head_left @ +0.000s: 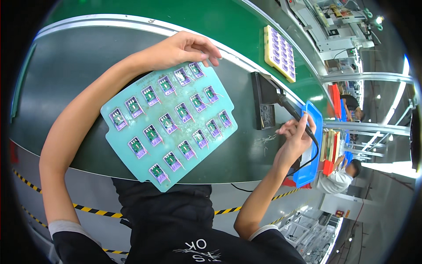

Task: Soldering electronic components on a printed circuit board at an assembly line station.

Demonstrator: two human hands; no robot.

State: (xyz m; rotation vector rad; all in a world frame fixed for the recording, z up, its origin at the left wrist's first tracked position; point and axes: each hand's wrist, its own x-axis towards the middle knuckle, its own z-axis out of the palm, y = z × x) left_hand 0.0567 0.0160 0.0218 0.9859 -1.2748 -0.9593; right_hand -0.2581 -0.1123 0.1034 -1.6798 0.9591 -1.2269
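A pale green tray (169, 99) lies tilted across the bench before me, its near corner reaching over the bench edge. Rows of small purple housings with green circuit boards (150, 95) and thin wires sit in its slots. My left hand (189, 49) is over the tray's far corner, fingers loosely bent and apart, with nothing visible in them. To the right, my right hand (295, 138) has its thumb and index finger on the black handle of a soldering iron (290, 108). The iron's tip end is at a black holder (265, 99); its cable loops down past my wrist.
Wire clippings (266, 140) lie beside the holder. A blue tray (313, 152) stands at the bench's right end. Beyond the metal rail, a cream tray of purple parts (280, 53) lies on a green surface. Another person (336, 179) sits farther right.
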